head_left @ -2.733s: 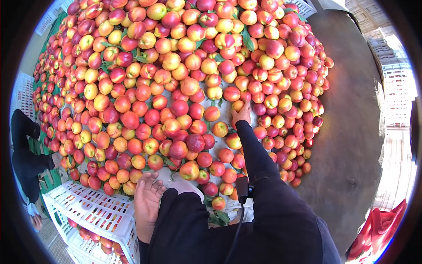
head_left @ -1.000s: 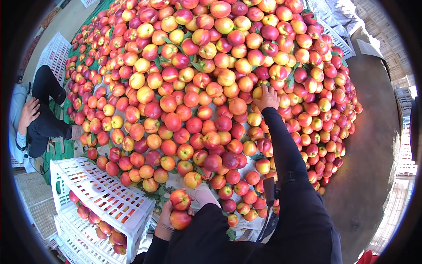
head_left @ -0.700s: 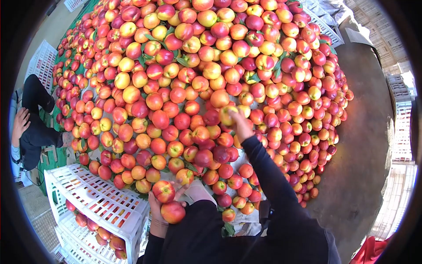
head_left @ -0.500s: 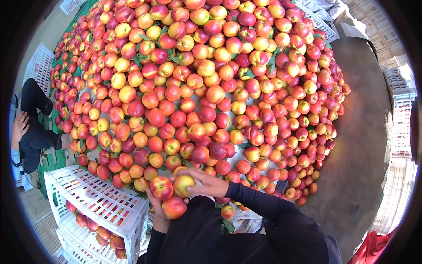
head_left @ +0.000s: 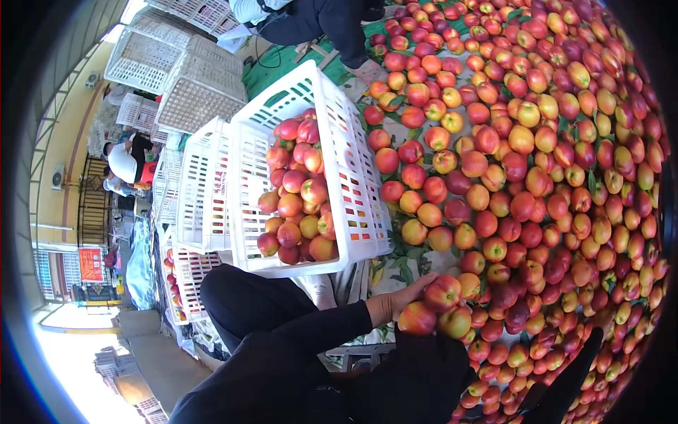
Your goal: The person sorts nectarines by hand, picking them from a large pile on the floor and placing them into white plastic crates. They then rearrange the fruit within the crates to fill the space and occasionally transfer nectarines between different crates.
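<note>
Several red and yellow nectarines (head_left: 443, 293) are gathered at my left hand (head_left: 413, 293), whose fingers curl behind them and are partly hidden. The cluster sits just above my dark-clothed lap, beside the big heap of nectarines (head_left: 522, 205). On the right, my right arm's dark sleeve (head_left: 583, 364) reaches over the heap; the hand at its end cannot be made out among the fruit. Left of the heap, a white plastic crate (head_left: 364, 205) stands tilted in this view, with nectarines (head_left: 300, 194) lying inside it.
More white crates (head_left: 194, 187) stand behind the near one, and one below holds fruit. Stacked crates (head_left: 201, 88) rise farther back. A person in dark trousers (head_left: 311, 32) sits by the green ground cover, and other people (head_left: 127, 162) are in the distance.
My view has swung left, bringing the crate to the middle. My left hand still holds the nectarines. My right hand has left the cluster and reached out over the heap.
</note>
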### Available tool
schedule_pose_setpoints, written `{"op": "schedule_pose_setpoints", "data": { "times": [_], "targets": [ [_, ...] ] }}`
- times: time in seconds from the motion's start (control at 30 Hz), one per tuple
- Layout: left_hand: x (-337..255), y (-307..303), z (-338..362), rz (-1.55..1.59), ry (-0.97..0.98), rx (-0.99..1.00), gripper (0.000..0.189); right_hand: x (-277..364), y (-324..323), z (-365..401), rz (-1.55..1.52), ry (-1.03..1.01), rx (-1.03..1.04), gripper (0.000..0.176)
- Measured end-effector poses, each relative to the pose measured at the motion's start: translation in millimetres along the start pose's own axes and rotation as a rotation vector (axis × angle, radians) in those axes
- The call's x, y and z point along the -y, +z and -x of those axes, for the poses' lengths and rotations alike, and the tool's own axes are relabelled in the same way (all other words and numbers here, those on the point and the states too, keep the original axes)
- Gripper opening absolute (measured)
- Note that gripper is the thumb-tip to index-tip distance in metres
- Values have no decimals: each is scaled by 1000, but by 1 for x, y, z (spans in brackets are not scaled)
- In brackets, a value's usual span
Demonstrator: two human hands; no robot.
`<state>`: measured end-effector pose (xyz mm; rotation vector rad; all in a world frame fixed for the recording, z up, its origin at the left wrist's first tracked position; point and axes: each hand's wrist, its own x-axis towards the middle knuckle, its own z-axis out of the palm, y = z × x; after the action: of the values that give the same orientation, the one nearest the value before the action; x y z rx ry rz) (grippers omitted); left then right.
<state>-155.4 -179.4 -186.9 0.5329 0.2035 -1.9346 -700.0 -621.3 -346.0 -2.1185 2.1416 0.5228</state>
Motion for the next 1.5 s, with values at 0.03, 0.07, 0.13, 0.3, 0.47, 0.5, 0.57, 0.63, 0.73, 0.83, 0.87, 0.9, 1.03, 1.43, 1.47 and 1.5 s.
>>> {"op": "schedule_pose_setpoints", "data": {
  "times": [0.03, 0.07, 0.13, 0.3, 0.47, 0.5, 0.57, 0.63, 0.73, 0.83, 0.87, 0.9, 1.03, 1.43, 1.47, 1.5],
  "targets": [
    [-3, 2, 6, 9, 12, -28, 78, 2, 3, 2, 151, -23, -41, 72],
    [-8, 6, 13, 4, 41, -23, 78, 6, 6, 4, 300, -40, -85, 75],
    [-22, 19, 37, -58, 186, 22, 82, 15, -5, 27, -441, 44, -265, 73],
    [-61, 66, 134, -109, 599, 110, 94, 102, -20, 154, -1291, -8, -162, 65],
    [-83, 69, 219, 62, 955, -180, 88, 184, -37, 291, -1708, 203, 311, 51],
    [-90, 61, 226, 107, 1005, -301, 85, 202, -53, 320, -1735, 233, 372, 49],
    [-98, 26, 232, 67, 1124, -402, 73, 205, -23, 334, -1678, -19, 456, 44],
    [-103, 0, 229, 203, 1257, -494, 74, 205, -6, 345, -1613, -180, 530, 53],
    [-97, -13, 242, 309, 1401, -345, 67, 208, -17, 363, -1650, -191, 660, 57],
    [-110, -10, 262, 358, 1363, -343, 65, 201, -55, 376, -1741, -124, 736, 47],
    [-119, -2, 271, 389, 1323, -451, 62, 203, -69, 383, -1773, -101, 765, 44],
    [-138, -6, 280, 354, 1300, -438, 57, 204, -82, 392, -1807, -75, 795, 41],
    [-237, -17, 324, 263, 1399, -519, 60, 231, -151, 415, -1919, -64, 849, 27],
    [-194, -97, 381, -1918, 550, -1371, 51, 457, -325, 495, -1650, -523, 1176, 42],
    [-168, -108, 380, -2198, 542, -1373, 49, 484, -334, 500, -1595, -545, 1239, 43],
    [-152, -118, 379, -2483, 532, -1354, 47, 512, -344, 503, -1539, -566, 1298, 44]
  ]
}}
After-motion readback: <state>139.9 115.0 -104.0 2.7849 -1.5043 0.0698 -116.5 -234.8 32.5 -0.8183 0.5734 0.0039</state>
